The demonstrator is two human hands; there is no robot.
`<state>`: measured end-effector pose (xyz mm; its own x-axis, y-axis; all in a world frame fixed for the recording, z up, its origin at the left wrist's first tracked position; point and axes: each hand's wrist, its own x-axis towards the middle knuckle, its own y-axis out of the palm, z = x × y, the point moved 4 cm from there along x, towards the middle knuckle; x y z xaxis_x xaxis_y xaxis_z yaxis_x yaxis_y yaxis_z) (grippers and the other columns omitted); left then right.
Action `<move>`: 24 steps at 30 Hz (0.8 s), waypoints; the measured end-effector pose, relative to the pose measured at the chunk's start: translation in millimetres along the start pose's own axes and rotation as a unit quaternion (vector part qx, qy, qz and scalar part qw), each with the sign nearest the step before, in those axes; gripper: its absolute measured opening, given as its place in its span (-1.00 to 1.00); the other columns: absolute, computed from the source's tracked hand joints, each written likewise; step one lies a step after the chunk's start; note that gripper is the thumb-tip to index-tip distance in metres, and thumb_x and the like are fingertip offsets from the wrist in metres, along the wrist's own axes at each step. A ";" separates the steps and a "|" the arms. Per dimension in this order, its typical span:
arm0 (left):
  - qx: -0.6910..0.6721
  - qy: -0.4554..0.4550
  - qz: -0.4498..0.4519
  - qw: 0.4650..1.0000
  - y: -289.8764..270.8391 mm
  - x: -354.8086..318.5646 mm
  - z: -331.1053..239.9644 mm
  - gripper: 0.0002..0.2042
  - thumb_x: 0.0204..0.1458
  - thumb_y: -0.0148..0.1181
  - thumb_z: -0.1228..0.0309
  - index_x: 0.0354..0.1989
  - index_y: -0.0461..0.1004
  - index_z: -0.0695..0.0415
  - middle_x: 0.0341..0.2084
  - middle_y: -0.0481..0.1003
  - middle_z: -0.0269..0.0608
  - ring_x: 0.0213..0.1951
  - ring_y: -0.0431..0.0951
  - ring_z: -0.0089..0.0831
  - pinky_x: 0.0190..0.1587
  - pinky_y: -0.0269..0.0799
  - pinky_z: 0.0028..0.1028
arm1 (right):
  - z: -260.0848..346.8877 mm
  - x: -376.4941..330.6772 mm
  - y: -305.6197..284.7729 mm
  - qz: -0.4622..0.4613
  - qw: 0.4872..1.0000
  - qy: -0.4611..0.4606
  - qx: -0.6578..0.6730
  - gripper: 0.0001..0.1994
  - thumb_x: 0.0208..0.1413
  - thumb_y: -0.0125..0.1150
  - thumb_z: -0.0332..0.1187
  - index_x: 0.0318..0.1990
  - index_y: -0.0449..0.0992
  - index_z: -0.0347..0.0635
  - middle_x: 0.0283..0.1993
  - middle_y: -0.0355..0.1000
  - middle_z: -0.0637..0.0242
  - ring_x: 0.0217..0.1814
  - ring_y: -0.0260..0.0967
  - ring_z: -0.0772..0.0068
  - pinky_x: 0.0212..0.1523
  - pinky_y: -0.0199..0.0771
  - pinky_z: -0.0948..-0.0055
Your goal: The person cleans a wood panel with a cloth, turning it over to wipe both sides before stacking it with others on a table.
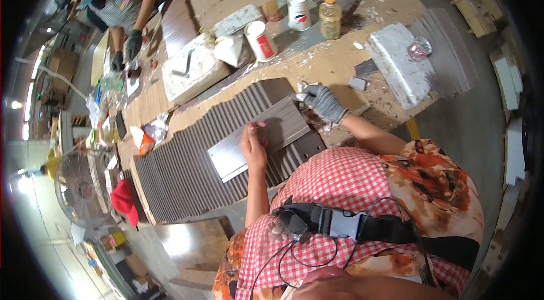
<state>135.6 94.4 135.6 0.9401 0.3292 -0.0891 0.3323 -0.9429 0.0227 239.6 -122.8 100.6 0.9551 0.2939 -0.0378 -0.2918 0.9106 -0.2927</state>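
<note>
A flat dark-brown board (258,141) lies slanted across a ribbed, fluted panel (187,169) on the bench (334,62). The bare left hand (254,142) rests open on the board, fingers pressing down and gripping nothing. The right hand (323,101), in a grey glove, is closed on a crumpled rag (303,91) at the board's upper right corner.

Past the panel's far end stand two white cans with red labels (262,40), a plastic bottle of yellow liquid (330,17) and a smaller amber bottle (271,6). A white foam block (396,64) lies to the right, with a crushed pink wrapper (419,49) just beside it; another white block (192,70) lies to the left.

Farther along the bench a second person in an apron leans in, both gloved hands (127,50) down on the surface. A standing fan (82,186) and a red cap (123,201) sit at the left of the panel.
</note>
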 end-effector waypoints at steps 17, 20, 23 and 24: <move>-0.023 -0.038 0.027 0.999 0.0 0.5 -11.2 -0.65 0.31 -0.21 0.19 -0.33 0.43 0.14 -0.52 0.35 -0.48 -0.60 0.18 -0.76 -0.55 0.14 -0.70 | 8.9 -0.2 -13.0 0.011 0.998 0.057 -0.011 -0.84 0.11 0.18 -0.42 -0.24 0.51 -0.35 -0.40 0.46 0.27 -0.39 0.28 0.56 -0.29 0.39 0.49; -0.023 -0.031 -0.002 0.999 -2.6 -1.1 -9.3 -0.66 0.31 -0.21 0.21 -0.33 0.43 0.15 -0.51 0.38 -0.47 -0.60 0.21 -0.76 -0.54 0.16 -0.70 | 20.2 -3.2 -6.8 -0.002 0.998 -0.037 -0.060 -0.80 0.13 0.17 -0.35 -0.21 0.51 -0.34 -0.37 0.48 0.20 -0.38 0.30 0.49 -0.26 0.39 0.44; -0.049 -0.040 0.009 0.998 -6.8 -1.6 -3.0 -0.68 0.31 -0.21 0.21 -0.32 0.41 0.15 -0.49 0.39 -0.46 -0.62 0.20 -0.78 -0.56 0.13 -0.72 | 3.9 0.1 -6.3 -0.011 1.000 0.011 -0.026 -0.76 0.13 0.18 -0.28 -0.23 0.52 -0.33 -0.41 0.47 0.20 -0.40 0.28 0.48 -0.27 0.38 0.43; -0.050 -0.034 0.014 0.998 -6.8 0.1 1.1 -0.67 0.31 -0.21 0.22 -0.33 0.41 0.15 -0.50 0.38 -0.46 -0.62 0.19 -0.78 -0.57 0.12 -0.71 | 1.0 -0.3 -7.6 -0.013 1.000 0.016 -0.023 -0.76 0.12 0.19 -0.28 -0.25 0.52 -0.33 -0.43 0.47 0.22 -0.42 0.27 0.49 -0.29 0.38 0.44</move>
<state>133.4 100.8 134.4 0.9429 0.2952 -0.1539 0.3151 -0.9407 0.1260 241.5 -129.6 103.8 0.9635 0.2606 -0.0608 -0.2656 0.9034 -0.3367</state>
